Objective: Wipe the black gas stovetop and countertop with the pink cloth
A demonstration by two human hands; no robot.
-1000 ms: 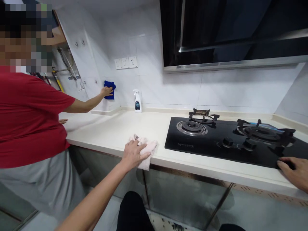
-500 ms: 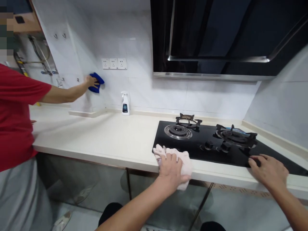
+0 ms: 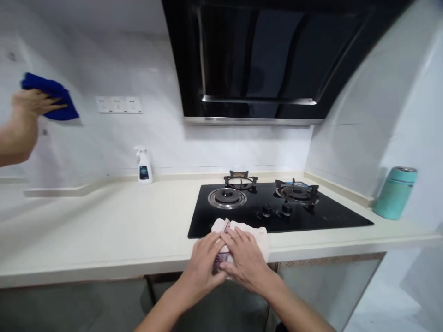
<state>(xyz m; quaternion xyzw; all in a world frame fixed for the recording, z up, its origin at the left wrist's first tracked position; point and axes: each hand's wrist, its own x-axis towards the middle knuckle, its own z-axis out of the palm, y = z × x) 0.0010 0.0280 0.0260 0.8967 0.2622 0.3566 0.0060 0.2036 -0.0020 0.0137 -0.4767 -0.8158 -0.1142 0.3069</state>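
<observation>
Pale pink cloth (image 3: 258,233) is at lower centre of frame, at the counter's front edge, its top overlapping the front edge of the black hob (image 3: 337,212) in view; can't tell if it rests on the glass there

Left hand (image 3: 202,265) on the cloth's left part, coming in from the bottom edge; fingers extended and close together, pointing up and right, thumb set apart and aimed right

Right hand (image 3: 247,263) on the cloth from lower right; fingers extended, slightly spread, pointing up and left, thumb out to the left

Fingertips of both hands sit side by side on the cloth; can't tell if they touch, or if either hand pinches the fabric or only presses it. Purple-marked bit of cloth shows between the hands

Hob, centre right: round left burner (image 3: 227,198) has no pot support on it, a support (image 3: 241,180) sits at the hob's back edge, right burner (image 3: 297,193) has its own; two knobs (image 3: 276,210) near the front

White counter (image 3: 104,226) runs across lower left to right; white spray bottle (image 3: 144,167) upright at its back, left of centre, socket row (image 3: 118,104) on the wall above

Teal flask (image 3: 395,196) on the counter at far right, black range hood (image 3: 256,60) top centre

Upper left: another person's hand (image 3: 32,102) on a dark blue cloth (image 3: 50,87), fingers extended, slightly blurred
</observation>
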